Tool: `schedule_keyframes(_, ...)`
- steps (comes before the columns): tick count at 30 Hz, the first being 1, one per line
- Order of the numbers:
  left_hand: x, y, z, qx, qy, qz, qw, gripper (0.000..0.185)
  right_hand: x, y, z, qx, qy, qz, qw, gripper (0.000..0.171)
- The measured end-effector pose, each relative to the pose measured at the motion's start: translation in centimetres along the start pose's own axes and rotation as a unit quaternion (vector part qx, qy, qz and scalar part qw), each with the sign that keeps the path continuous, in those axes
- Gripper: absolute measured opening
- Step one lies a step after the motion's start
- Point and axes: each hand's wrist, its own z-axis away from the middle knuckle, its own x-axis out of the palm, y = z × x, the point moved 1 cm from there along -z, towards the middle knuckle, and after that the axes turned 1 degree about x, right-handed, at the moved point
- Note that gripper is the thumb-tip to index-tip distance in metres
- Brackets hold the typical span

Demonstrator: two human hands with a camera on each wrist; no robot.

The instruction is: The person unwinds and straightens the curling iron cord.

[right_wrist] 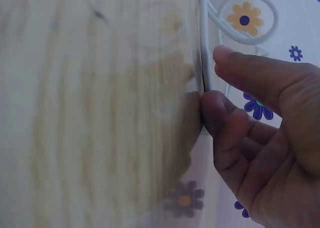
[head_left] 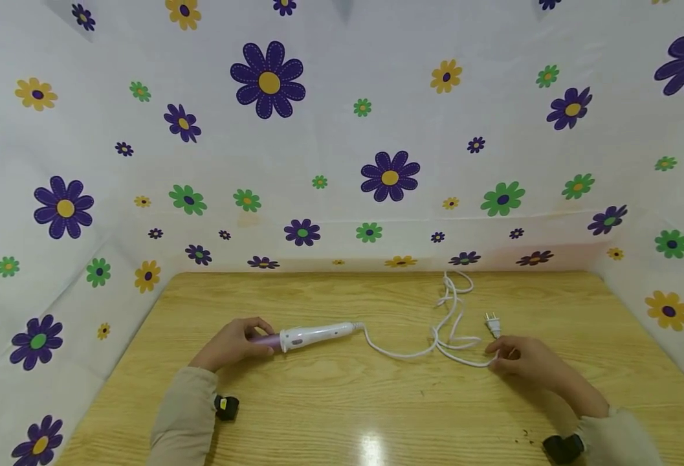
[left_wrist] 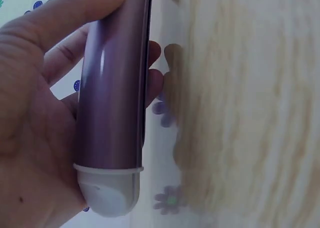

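Note:
A curling iron with a white handle [head_left: 318,333] lies across the middle of the table, its purple barrel [left_wrist: 112,88] towards the left. My left hand [head_left: 237,343] grips that barrel, thumb on one side and fingers round the other; the white end cap [left_wrist: 110,190] shows in the left wrist view. From the handle a white cord [head_left: 400,355] runs right into loose loops. My right hand [head_left: 528,362] is at the cord near the two-pin plug [head_left: 493,325]. In the right wrist view its loosely bent fingers lie beside the cord [right_wrist: 204,38], with a gap between thumb and forefinger.
The wooden table [head_left: 318,414] meets a white flower-patterned cloth [head_left: 330,142] at the back and sides. Some loops of cord reach the back edge. Small dark specks [head_left: 525,433] lie near the right wrist.

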Motion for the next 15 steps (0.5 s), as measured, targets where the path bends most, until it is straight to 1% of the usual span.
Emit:
schedule_keyframes(3,0.1,0.0,-0.1,0.013,-0.003,-0.009,0.9999,0.031,0.2,-0.2,-0.2,-0.005,0.008,0.033,0.999,0.014)
schedule_keyframes(5,0.1,0.0,-0.3,0.014,-0.002,-0.01,0.9999,0.03,-0.1,-0.3,-0.2,-0.005,0.017,0.063,0.998,0.008)
schedule_keyframes(8,0.0,-0.2,-0.3,0.016,-0.004,-0.017,0.9997,0.029,-0.7,0.1,0.3,0.009,0.022,0.098,0.995,0.007)
schedule_keyframes(10,-0.3,-0.4,-0.2,0.01,0.002,-0.023,0.9997,0.029,-1.4,0.8,1.0,0.023,0.021,0.11,0.993,0.008)
schedule_keyframes(15,-1.2,-1.1,0.5,0.001,0.016,-0.035,0.9992,0.031,-3.3,3.4,3.2,0.068,0.019,0.113,0.991,0.011)
